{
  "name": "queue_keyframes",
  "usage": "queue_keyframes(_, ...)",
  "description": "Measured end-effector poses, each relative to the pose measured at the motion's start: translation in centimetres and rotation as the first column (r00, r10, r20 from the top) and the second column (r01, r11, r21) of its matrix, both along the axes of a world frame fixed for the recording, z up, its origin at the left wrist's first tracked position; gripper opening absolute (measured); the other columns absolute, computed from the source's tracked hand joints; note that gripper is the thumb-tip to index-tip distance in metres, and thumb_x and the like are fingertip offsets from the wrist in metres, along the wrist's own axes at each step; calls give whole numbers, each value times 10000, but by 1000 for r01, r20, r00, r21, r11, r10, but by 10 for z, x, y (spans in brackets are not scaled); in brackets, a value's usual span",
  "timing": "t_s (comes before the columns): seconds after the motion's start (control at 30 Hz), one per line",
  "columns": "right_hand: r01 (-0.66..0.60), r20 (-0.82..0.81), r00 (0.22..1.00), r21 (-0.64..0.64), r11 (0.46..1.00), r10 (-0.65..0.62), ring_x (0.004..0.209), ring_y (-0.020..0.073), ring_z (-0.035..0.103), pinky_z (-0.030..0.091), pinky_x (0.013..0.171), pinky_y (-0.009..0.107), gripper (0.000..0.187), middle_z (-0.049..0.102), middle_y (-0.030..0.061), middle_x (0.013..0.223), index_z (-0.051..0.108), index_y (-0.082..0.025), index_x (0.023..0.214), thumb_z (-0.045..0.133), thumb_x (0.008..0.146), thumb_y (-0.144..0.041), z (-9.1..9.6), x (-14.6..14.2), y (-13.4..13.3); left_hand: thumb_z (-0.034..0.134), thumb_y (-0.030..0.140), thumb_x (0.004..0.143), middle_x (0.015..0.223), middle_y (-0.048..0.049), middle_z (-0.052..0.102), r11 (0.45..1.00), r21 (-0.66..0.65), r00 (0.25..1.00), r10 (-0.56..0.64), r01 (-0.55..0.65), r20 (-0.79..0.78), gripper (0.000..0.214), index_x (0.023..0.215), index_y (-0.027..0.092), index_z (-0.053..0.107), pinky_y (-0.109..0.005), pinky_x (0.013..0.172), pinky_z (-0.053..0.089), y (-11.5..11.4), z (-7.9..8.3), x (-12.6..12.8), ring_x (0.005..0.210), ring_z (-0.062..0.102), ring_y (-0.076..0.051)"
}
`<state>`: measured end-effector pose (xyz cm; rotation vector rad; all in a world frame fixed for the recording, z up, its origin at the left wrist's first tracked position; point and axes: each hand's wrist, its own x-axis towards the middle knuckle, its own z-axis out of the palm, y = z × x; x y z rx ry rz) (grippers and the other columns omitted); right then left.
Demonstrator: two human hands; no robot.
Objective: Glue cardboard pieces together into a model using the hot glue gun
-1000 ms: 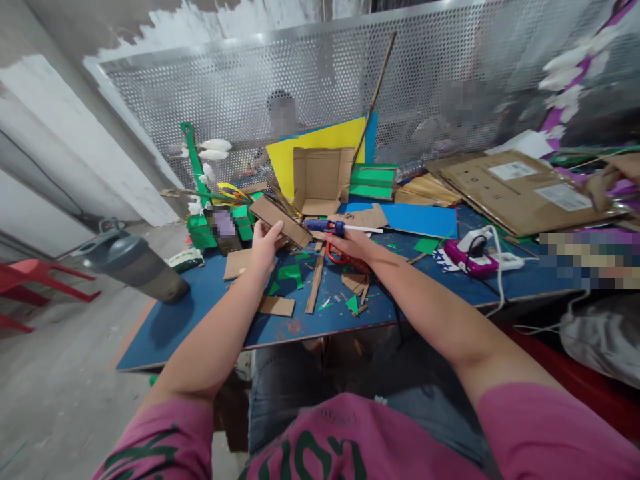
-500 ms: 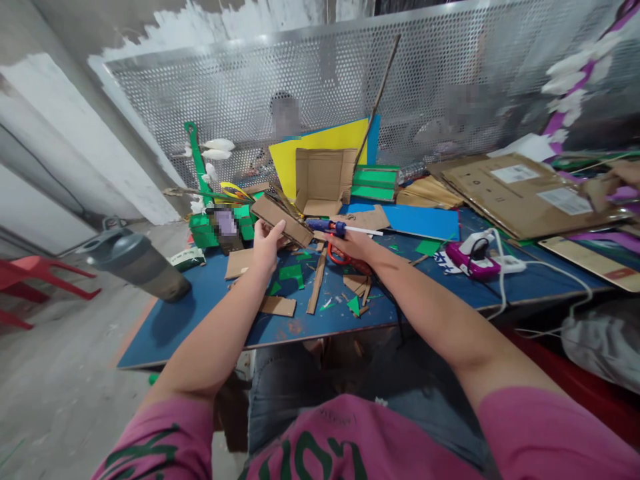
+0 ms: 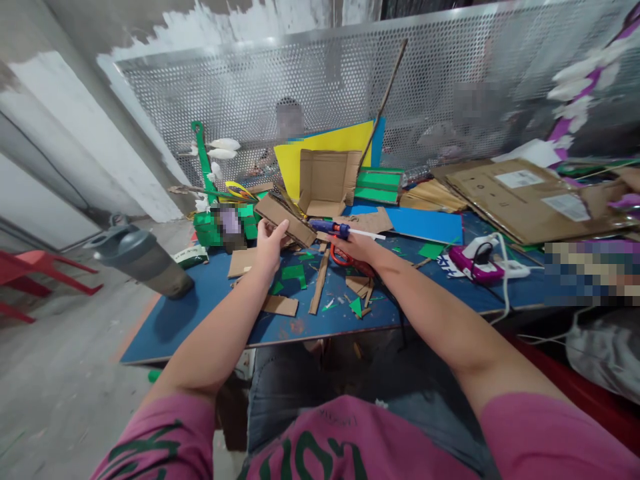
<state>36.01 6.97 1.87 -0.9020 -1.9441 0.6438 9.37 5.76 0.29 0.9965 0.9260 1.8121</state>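
Hands, both up over the blue table (image 3: pixel 200 313), mid-clutter.

- Left hand (image 3: pixel 270 243): pinching a cardboard piece (image 3: pixel 287 220), thumb on the near face and fingers behind it. The piece is held off the table and tilted, with its long edge toward the gun.
- Right hand (image 3: pixel 357 248): wrapped round the grip of a blue glue gun (image 3: pixel 333 228). The nozzle points left and is at or touching the end of the cardboard piece. A white glue stick (image 3: pixel 369 234) pokes out the back. Can't tell if a finger is on the trigger.
- Under the right hand are red-handled scissors (image 3: pixel 343 259). A cardboard strip (image 3: pixel 320 280) and green paper scraps (image 3: pixel 293 272) lie just below the joint.

Risks as I read them:
- The nozzle sits very near the left thumb. If the cardboard slips in the pinch, the thumb meets hot metal or fresh glue.
- The piece is unsupported (held only by one end), so pressure from the gun could swing it and smear the bead off line.
- Any drip lands on the strip and scraps beneath and bonds them to the table.
- A dark cord (image 3: pixel 395 310) drops over the near edge by the right forearm. A snag there would jerk the gun.
- The shaker bottle (image 3: pixel 140 260) is well apart on the left, so it's no concern.
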Motion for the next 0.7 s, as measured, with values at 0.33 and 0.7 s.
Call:
queue_keyframes(0.33, 45, 91, 995, 73, 996, -51, 790, 257, 624, 527, 809, 373, 374, 709, 54, 788, 707, -261, 826, 705, 932, -620, -3, -1, 0, 1002, 441, 721, 1214, -49, 750, 1000, 18, 999, 17, -17, 37, 543, 1070, 256, 629, -314, 821, 646, 2, 2, -3, 1111, 750, -238)
queue_keyframes(0.7, 31, 142, 988, 145, 989, -52, 861, 286, 694, 548, 847, 384, 402, 775, 93, 907, 769, -227, 963, 660, 980, -614, -8, 2, 5, 1005, 463, 723, 1204, -54, 725, 1000, 15, 999, 22, -23, 27, 554, 1071, 255, 627, -341, 825, 627, 1, 3, -3, 1091, 742, -244)
